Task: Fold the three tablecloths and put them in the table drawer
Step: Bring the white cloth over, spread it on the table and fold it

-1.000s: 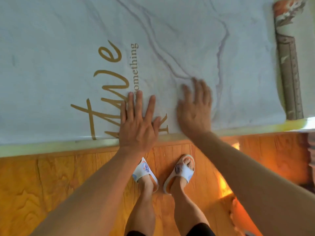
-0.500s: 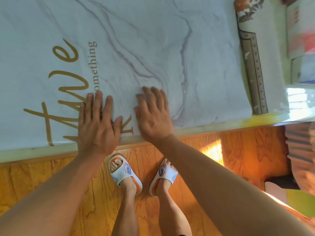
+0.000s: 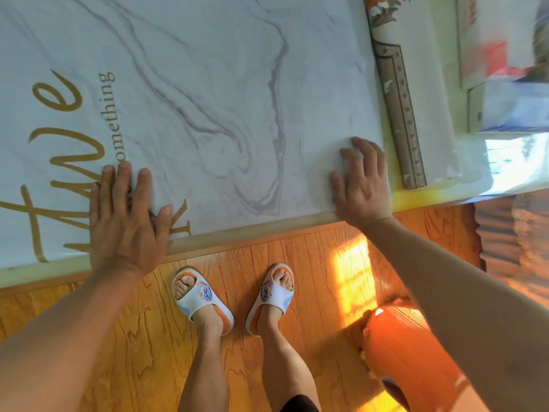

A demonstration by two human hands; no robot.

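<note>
Left hand (image 3: 124, 221): my fingers spread, flat on marble cloth (image 3: 225, 93).
Right hand (image 3: 361, 185): fingers apart, pressing cloth's right edge.
Boxes (image 3: 502, 63): contents unclear.

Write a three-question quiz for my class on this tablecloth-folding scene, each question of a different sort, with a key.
1. True or false: the left hand lies flat on the gold lettering of the marble-print tablecloth.
2. Where does the right hand rest? A) on the orange stool B) at the marble-print tablecloth's near right corner C) on the boxes
3. Fill in: beside the marble-print tablecloth, to the right, lies a second cloth with a brown patterned ____.

Key: 1 true; 2 B; 3 border.
</note>
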